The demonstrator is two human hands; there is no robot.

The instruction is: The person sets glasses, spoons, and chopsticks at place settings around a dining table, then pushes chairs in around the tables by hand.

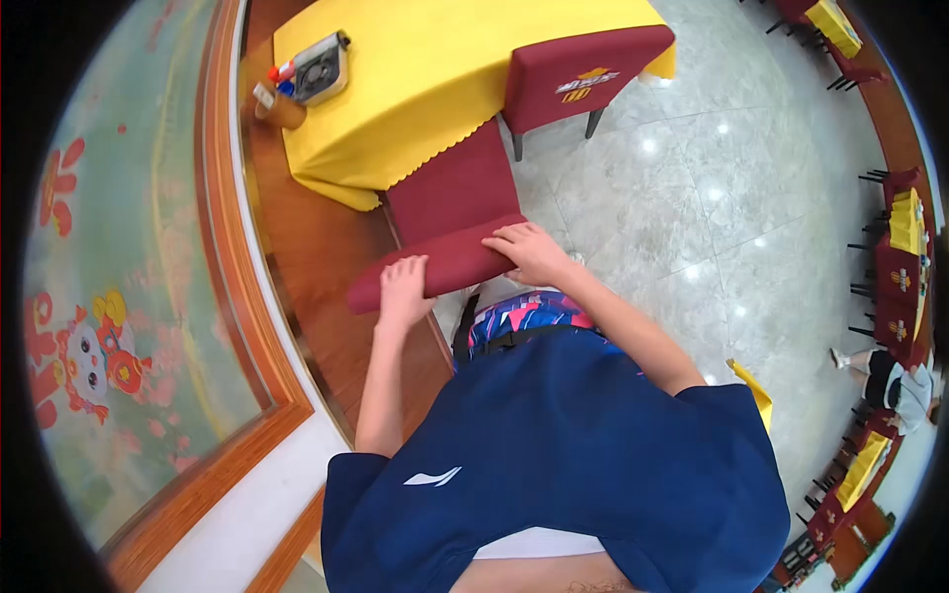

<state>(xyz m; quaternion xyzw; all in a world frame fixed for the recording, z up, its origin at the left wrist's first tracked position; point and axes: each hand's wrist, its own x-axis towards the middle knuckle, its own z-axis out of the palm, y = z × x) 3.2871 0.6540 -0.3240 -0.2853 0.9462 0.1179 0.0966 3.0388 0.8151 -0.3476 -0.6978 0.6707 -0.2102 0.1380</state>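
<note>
Both my hands rest on the top edge of a dark red chair's backrest (457,259). My left hand (403,287) grips it near its left end, fingers curled over the top. Further right, my right hand (526,251) is wrapped over the same edge. The chair's red seat (450,188) reaches under the hanging edge of a yellow tablecloth (415,89). Beside it stands a second red chair (587,79) with a printed logo on its back.
A portable stove (322,69) and a brown bottle (281,107) are at the table's left end. A framed glass panel (129,257) lines the left side. Grey tiled floor (662,198) lies right. Another person (898,383) is near tables at far right.
</note>
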